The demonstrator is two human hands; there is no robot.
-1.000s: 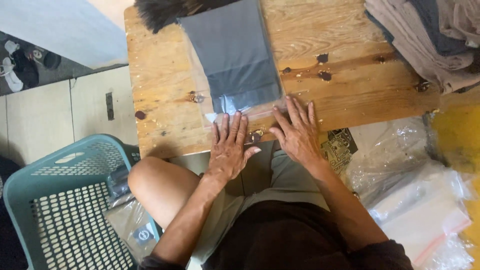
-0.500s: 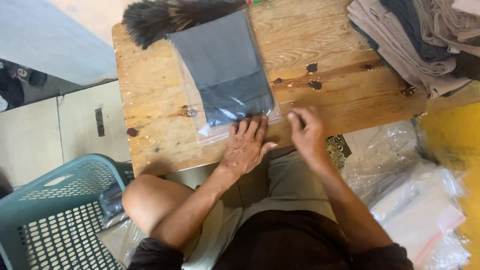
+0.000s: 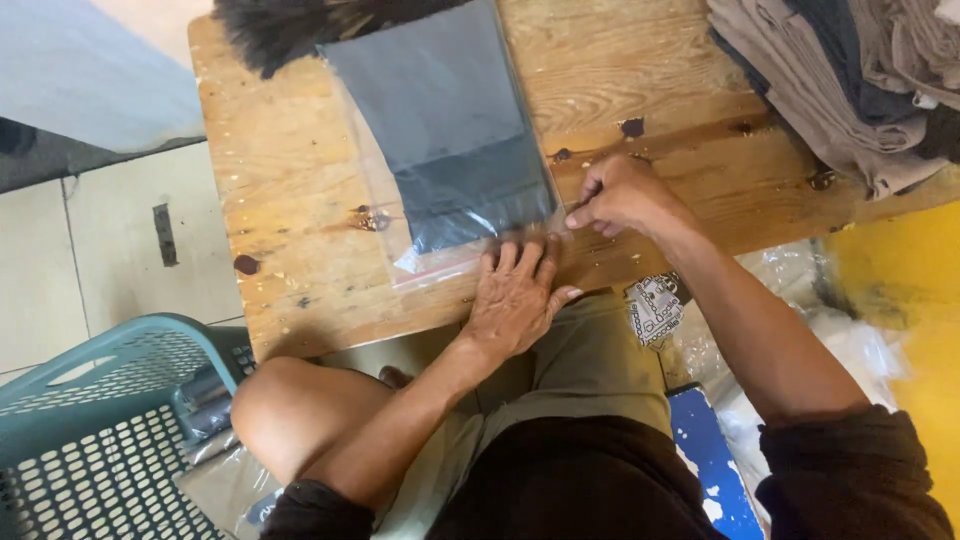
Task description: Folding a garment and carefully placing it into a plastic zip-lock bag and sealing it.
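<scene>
Head view: the clear plastic bag w/ folded dark grey cloth lay on the wooden table, mouth at the near edge. Since half a sec earlier the right hand had slid out to the bag's right corner, fingers pinched together on the seal strip; the left hand pressed flat, fingers spread, on the mouth. Sealing looked nearly done. Bare wood lay left; stacked cloth crowded the right, feather duster the far edge.

Dark pushed-up sleeves, khaki shorts, bare hands
</scene>
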